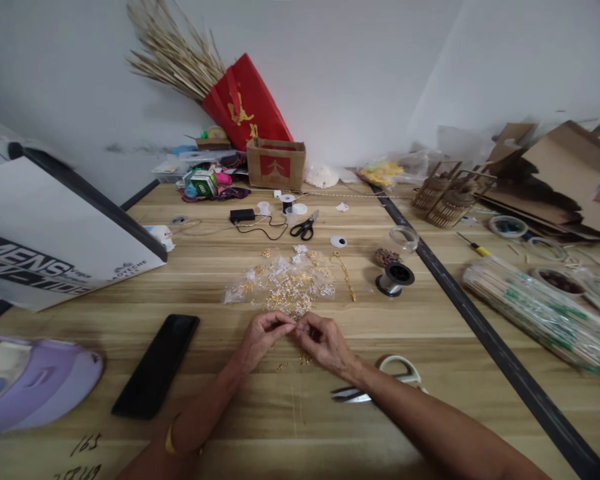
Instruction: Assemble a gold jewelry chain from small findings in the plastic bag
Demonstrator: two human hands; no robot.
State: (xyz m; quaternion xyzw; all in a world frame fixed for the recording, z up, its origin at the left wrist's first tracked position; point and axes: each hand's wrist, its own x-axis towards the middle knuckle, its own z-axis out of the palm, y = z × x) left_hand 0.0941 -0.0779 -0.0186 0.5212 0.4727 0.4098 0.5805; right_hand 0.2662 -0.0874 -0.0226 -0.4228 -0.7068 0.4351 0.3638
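My left hand point(267, 335) and my right hand point(326, 339) meet fingertip to fingertip over the wooden table, both in a pinch. Whatever lies between the fingertips is too small to make out. Just beyond them spreads a pile of gold and silver jewelry findings point(293, 283), some in clear plastic bags. A few small gold pieces point(282, 367) lie on the table below my hands. To the right of the pile is a gold chain point(347, 277). White-handled scissors point(400, 363) rest partly under my right forearm.
A black phone point(156, 367) lies left of my arms, near a purple and white appliance point(45, 383). Farther back are black scissors point(305, 225), a wire spool point(395, 279) and a small cardboard box point(276, 165). Bagged wooden sticks point(535, 307) lie at right, a white carton point(55, 233) at left.
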